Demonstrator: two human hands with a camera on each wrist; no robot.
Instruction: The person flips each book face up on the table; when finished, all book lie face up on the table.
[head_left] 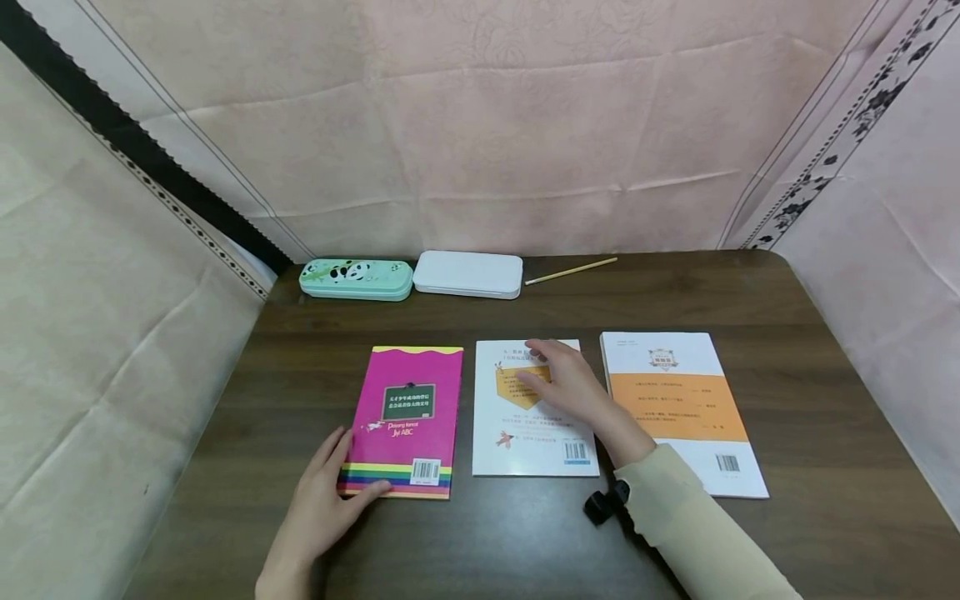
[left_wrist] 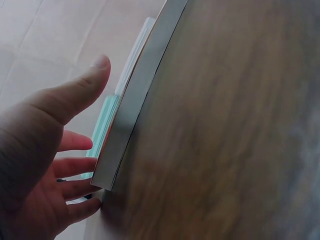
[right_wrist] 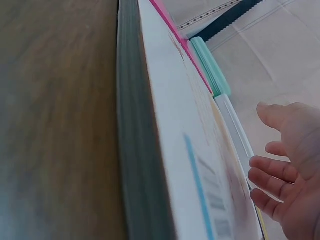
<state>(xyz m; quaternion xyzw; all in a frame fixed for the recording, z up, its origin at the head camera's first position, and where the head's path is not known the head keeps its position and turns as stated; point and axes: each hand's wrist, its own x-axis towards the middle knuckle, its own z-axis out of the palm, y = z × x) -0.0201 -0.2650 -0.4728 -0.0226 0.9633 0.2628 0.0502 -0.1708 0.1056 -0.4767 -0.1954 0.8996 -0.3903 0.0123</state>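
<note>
Three books lie in a row on the table. At the left is a magenta book [head_left: 408, 450] with a rainbow stripe; my left hand [head_left: 318, 504] is at its lower left corner, fingers along the left edge and thumb by the bottom edge. The left wrist view shows that hand's thumb [left_wrist: 82, 90] apart from the book's side. Over the white middle book [head_left: 498, 454] is my right hand [head_left: 573, 387], its fingers loosely spread and holding nothing. That hand also shows in the right wrist view, beyond the book's barcode. A white and orange book [head_left: 678, 408] lies at the right.
Along the back edge of the wooden table [head_left: 510, 542] are a mint panda pencil case [head_left: 356, 280], a white case [head_left: 468, 274] and a thin yellowish stick [head_left: 572, 271]. Pale cloth [head_left: 510, 142] hangs behind and on both sides.
</note>
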